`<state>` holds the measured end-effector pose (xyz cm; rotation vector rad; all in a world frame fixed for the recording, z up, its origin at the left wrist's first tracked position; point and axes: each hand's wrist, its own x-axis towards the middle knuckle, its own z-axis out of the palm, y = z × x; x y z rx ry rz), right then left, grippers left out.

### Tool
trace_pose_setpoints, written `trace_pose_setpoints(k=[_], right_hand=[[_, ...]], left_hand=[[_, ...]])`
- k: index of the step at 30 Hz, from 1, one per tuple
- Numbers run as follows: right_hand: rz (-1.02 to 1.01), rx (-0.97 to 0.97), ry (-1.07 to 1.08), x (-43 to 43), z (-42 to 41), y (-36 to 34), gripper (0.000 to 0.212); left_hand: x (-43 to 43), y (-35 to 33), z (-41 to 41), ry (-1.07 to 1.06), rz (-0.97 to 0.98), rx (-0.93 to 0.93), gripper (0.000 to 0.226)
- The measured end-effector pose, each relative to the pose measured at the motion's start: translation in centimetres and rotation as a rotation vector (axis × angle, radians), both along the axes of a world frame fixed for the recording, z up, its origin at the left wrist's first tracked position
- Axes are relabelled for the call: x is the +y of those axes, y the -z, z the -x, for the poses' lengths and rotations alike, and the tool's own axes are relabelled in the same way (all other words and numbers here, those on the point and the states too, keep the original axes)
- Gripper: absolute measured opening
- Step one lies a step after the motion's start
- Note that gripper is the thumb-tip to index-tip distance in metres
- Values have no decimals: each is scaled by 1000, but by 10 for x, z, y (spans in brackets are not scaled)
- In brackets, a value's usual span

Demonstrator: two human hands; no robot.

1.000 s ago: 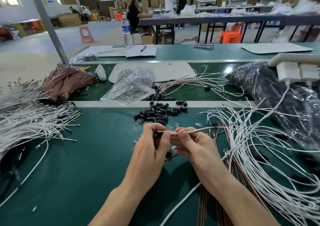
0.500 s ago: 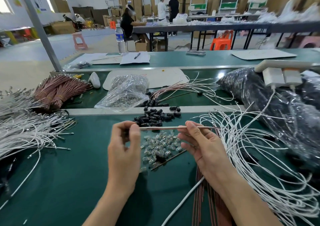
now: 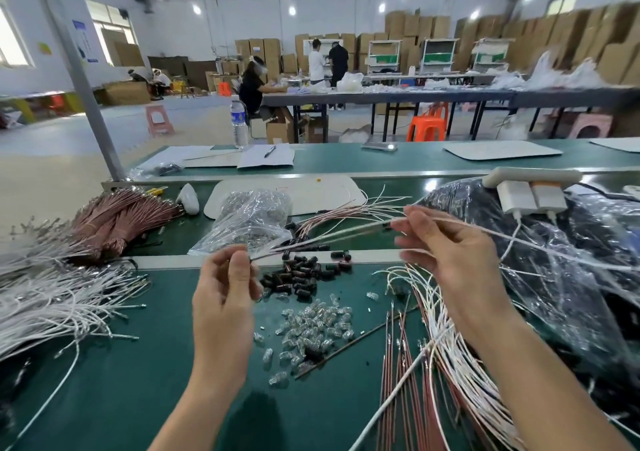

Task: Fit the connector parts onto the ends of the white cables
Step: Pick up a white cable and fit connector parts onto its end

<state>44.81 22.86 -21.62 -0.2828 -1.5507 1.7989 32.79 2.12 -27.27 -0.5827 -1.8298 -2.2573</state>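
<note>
left hand (image 3: 225, 298) and right hand (image 3: 450, 246) have both lifted and spread wider apart than a moment ago, so the white cable (image 3: 329, 237) now slants up over the black connector parts (image 3: 301, 274) on the green surface (image 3: 138, 364), its end pinched in the left fingertips and the right thumb and finger pinching it further along

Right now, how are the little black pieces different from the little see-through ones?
The black pieces are dark and opaque; the clear pieces are see-through and glinting. The black pieces lie farther back, the clear pieces nearer the front. Both are small, loose heaps on the green table.
</note>
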Motion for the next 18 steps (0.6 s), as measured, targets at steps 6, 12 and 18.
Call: trace_pose_setpoints(k=[6,12,18], right_hand=[[105,-378,-107,73,69,-64,61],[-15,-561,-12,67,49,16,34],[-148,-523,46,45,25,62,25]], left_hand=[[83,-65,44,10,317,-71,35],[63,-36,33,74,716,66,37],[35,-6,-12,315,1322,411,16]])
